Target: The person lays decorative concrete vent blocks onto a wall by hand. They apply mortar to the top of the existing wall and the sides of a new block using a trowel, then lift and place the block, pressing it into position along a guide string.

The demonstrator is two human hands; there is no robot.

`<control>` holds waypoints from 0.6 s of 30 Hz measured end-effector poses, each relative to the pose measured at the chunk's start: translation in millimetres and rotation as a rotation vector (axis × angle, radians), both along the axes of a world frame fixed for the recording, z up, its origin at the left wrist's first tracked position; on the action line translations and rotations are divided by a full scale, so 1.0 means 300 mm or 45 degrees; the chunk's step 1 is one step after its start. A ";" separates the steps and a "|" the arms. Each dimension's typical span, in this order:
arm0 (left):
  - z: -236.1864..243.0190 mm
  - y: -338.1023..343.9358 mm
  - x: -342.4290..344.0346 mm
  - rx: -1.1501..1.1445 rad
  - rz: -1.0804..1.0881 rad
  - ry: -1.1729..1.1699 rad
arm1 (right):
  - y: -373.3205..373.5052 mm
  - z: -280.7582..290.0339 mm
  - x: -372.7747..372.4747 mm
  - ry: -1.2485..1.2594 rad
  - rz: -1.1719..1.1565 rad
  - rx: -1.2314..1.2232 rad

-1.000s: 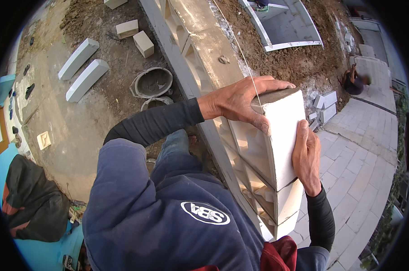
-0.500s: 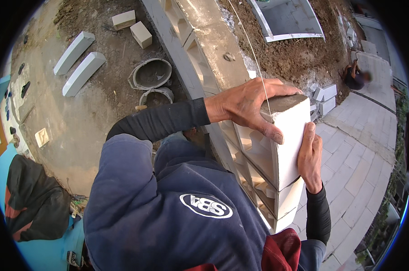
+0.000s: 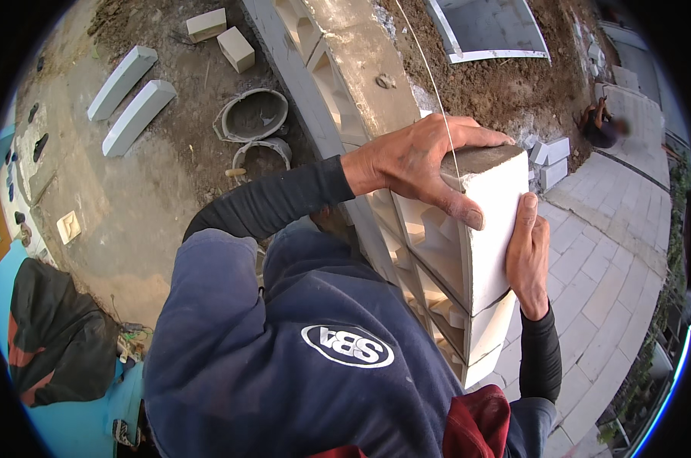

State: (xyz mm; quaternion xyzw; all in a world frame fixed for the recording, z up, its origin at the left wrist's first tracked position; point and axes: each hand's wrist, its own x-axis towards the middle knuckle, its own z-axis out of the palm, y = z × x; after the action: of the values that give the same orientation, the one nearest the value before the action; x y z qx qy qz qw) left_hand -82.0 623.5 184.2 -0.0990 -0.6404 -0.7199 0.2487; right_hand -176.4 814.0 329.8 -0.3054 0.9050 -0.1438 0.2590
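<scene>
A pale breeze block [image 3: 492, 221] with angular hollows tops a stack at the end of a low wall. My left hand [image 3: 422, 168] spans its mortar-smeared upper face, the thumb bent over the near edge and the fingers reaching to the far corner. Against the block's smooth white end lies my right hand [image 3: 528, 248], thumb pointing up; its other fingers are partly hidden. Both hands hold this block. A thin white string [image 3: 425, 65] runs along the wall top to the block, passing by my left hand. Under it sits another breeze block [image 3: 489, 328].
Two mortar buckets [image 3: 255, 114] stand left of the wall, near two long white blocks [image 3: 124, 84] and two smaller blocks [image 3: 236, 49]. A white-rimmed pit [image 3: 498, 30] lies at the far right. A person [image 3: 601, 126] crouches by the paving [image 3: 605, 221].
My right hand has shifted slightly up along the block's end face. The left hand keeps its grip; the whole view has moved a little.
</scene>
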 end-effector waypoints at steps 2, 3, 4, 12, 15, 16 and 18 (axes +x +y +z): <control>-0.007 0.019 -0.003 -0.071 0.074 0.047 | 0.003 0.001 0.018 0.025 -0.005 -0.019; -0.006 0.019 -0.005 -0.051 0.054 0.032 | -0.002 0.003 0.017 0.017 0.003 -0.029; -0.003 0.015 -0.007 -0.031 0.034 0.016 | -0.009 0.008 0.013 0.009 0.012 -0.039; -0.007 0.000 -0.001 0.029 -0.012 -0.041 | -0.018 -0.008 -0.002 0.034 0.022 -0.057; -0.019 0.017 0.000 0.040 0.029 0.007 | 0.010 -0.017 -0.006 0.062 0.031 -0.036; -0.026 0.022 -0.002 -0.044 0.111 0.058 | 0.018 -0.020 -0.021 0.034 0.033 -0.048; -0.033 0.031 0.018 -0.108 0.205 -0.011 | 0.025 -0.015 -0.022 0.052 0.008 -0.055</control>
State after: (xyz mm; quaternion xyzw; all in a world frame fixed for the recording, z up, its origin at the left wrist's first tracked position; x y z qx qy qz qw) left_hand -76.7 632.6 174.4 -0.0545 -0.6771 -0.6703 0.2987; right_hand -183.1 821.5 325.3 -0.3166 0.9058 -0.1561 0.2342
